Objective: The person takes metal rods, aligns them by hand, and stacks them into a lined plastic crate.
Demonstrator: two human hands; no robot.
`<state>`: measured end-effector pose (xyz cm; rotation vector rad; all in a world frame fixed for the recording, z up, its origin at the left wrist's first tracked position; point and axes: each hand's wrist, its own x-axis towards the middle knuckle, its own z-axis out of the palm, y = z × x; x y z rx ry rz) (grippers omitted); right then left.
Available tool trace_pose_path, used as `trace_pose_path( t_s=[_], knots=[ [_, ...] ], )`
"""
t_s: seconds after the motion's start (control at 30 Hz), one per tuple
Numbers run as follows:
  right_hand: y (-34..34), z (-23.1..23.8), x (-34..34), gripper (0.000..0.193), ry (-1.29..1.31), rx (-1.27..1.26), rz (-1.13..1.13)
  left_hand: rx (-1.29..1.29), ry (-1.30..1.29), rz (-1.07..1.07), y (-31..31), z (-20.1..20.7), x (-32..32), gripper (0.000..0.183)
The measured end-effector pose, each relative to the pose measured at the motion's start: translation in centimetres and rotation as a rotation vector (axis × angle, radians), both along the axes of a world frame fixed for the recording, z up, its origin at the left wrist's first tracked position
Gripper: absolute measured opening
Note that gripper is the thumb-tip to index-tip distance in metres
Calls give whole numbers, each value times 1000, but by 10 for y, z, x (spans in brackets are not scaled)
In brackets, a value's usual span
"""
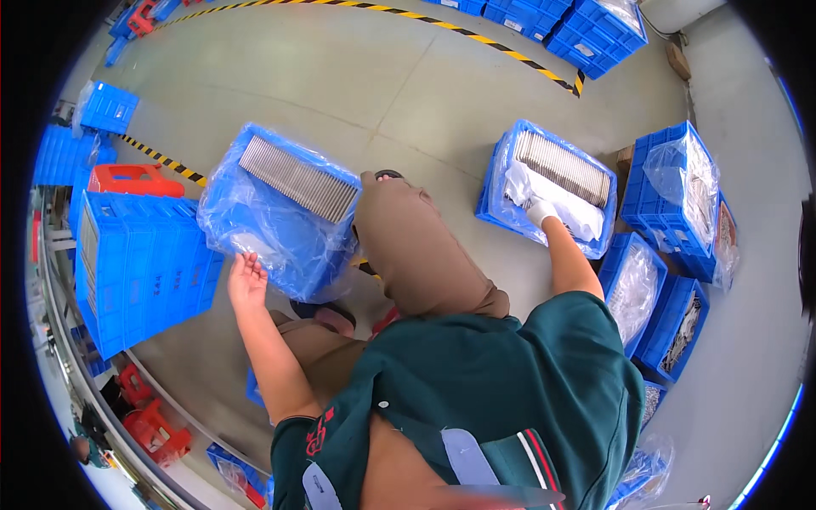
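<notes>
My left hand (247, 277) is bare, fingers loosely spread, at the near edge of a blue crate (316, 285) lined with clear plastic film (280, 228). I cannot make out anything in that hand. A long row of thin grey metal strips (297, 180) stands packed along the crate's far side. On the right, my right hand (540, 212) wears a white glove and reaches into another lined blue crate (486, 191). It rests against a crumpled white sheet (565, 204); the fingers blend into it. Behind the sheet runs a similar row of metal strips (565, 166).
Tall stacked blue crates (161, 263) stand at left beside a red stool (136, 179). At right, more blue crates (659, 191) line the grey wall (761, 212). My knee (416, 238) rises between the two lined crates. Yellow-black tape (476, 38) marks the floor.
</notes>
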<state>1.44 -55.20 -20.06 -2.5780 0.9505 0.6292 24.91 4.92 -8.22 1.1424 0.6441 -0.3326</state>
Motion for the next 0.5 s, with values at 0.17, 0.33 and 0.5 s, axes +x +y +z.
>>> trace_pose_path(
  t_s=[0.17, 0.33, 0.5],
  knots=[
    [7, 49, 20, 42, -60, -102, 1, 63, 42, 27, 11, -5, -9, 21],
    [-21, 94, 43, 45, -61, -260, -92, 94, 78, 44, 10, -10, -6, 20],
    [-19, 7, 64, 46, -67, -166, 125, 142, 58, 74, 19, 0, -10, 21]
  ],
)
